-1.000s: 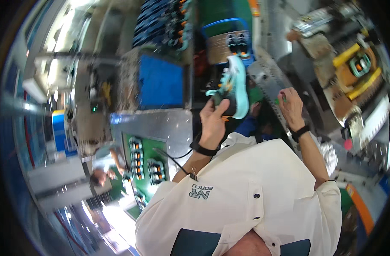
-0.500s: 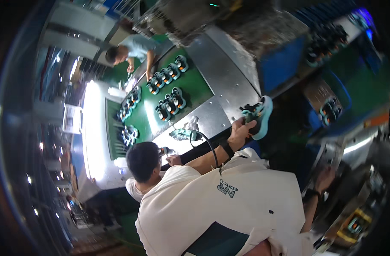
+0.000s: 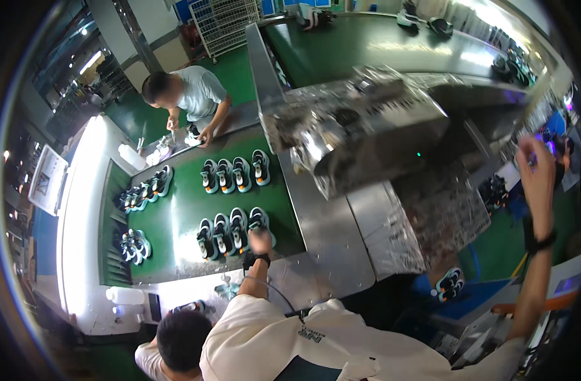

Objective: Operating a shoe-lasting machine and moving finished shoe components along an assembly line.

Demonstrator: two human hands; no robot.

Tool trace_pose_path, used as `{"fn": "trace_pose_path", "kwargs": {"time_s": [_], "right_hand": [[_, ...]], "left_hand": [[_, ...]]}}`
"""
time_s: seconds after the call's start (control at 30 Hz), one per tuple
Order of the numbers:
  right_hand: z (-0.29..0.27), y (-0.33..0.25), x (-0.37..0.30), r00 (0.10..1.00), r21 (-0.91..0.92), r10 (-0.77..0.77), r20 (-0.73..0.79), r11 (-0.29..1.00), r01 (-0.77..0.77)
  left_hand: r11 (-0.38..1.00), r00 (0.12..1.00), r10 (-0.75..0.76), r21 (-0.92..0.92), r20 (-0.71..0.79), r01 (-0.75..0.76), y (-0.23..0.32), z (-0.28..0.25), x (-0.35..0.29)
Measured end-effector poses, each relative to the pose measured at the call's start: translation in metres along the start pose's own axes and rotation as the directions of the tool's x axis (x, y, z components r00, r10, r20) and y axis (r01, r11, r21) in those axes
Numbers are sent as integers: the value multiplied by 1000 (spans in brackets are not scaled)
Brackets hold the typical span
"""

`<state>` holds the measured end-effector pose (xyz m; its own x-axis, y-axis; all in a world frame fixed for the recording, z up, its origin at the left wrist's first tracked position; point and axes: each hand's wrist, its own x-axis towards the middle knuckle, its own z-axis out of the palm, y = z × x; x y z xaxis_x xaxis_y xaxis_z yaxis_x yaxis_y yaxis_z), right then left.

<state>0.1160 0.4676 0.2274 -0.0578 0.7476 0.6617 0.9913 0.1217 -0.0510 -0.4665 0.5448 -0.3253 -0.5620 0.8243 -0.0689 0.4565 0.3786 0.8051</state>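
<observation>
My left hand (image 3: 260, 241) reaches over the green conveyor belt (image 3: 182, 203), closed on the heel end of a sneaker (image 3: 259, 218). This shoe is black and white with orange touches and a pale sole. It stands at the right end of the near row, beside other sneakers (image 3: 221, 233) of the same kind. My fingers are partly blurred. At the far right, my right hand (image 3: 535, 165) is raised away from the belt, fingers loosely curved and apart from the thumb, with nothing visible in it.
A foil-wrapped machine (image 3: 360, 133) stands right of the belt. More sneakers (image 3: 233, 174) line up farther back, others (image 3: 147, 190) near the lit tunnel (image 3: 81, 222). One co-worker (image 3: 192, 95) handles a shoe across the belt; another (image 3: 179, 343) sits close by on my left.
My left hand has carried the sneaker from over the metal edge leftward onto the belt, at the end of the near row. My right hand has risen from low on the right. The view has turned.
</observation>
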Motion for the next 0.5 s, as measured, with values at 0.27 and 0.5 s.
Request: {"fn": "trace_pose_path", "kwargs": {"time_s": [0.27,0.5], "right_hand": [[205,-191,321,478,-359,-870,122,411,838],[335,-205,405,347,-117,-907,241,328,938]], "left_hand": [[979,992,-34,198,-119,57,-19,24,10],[990,993,-37,130,-108,51,1,31,12]]}}
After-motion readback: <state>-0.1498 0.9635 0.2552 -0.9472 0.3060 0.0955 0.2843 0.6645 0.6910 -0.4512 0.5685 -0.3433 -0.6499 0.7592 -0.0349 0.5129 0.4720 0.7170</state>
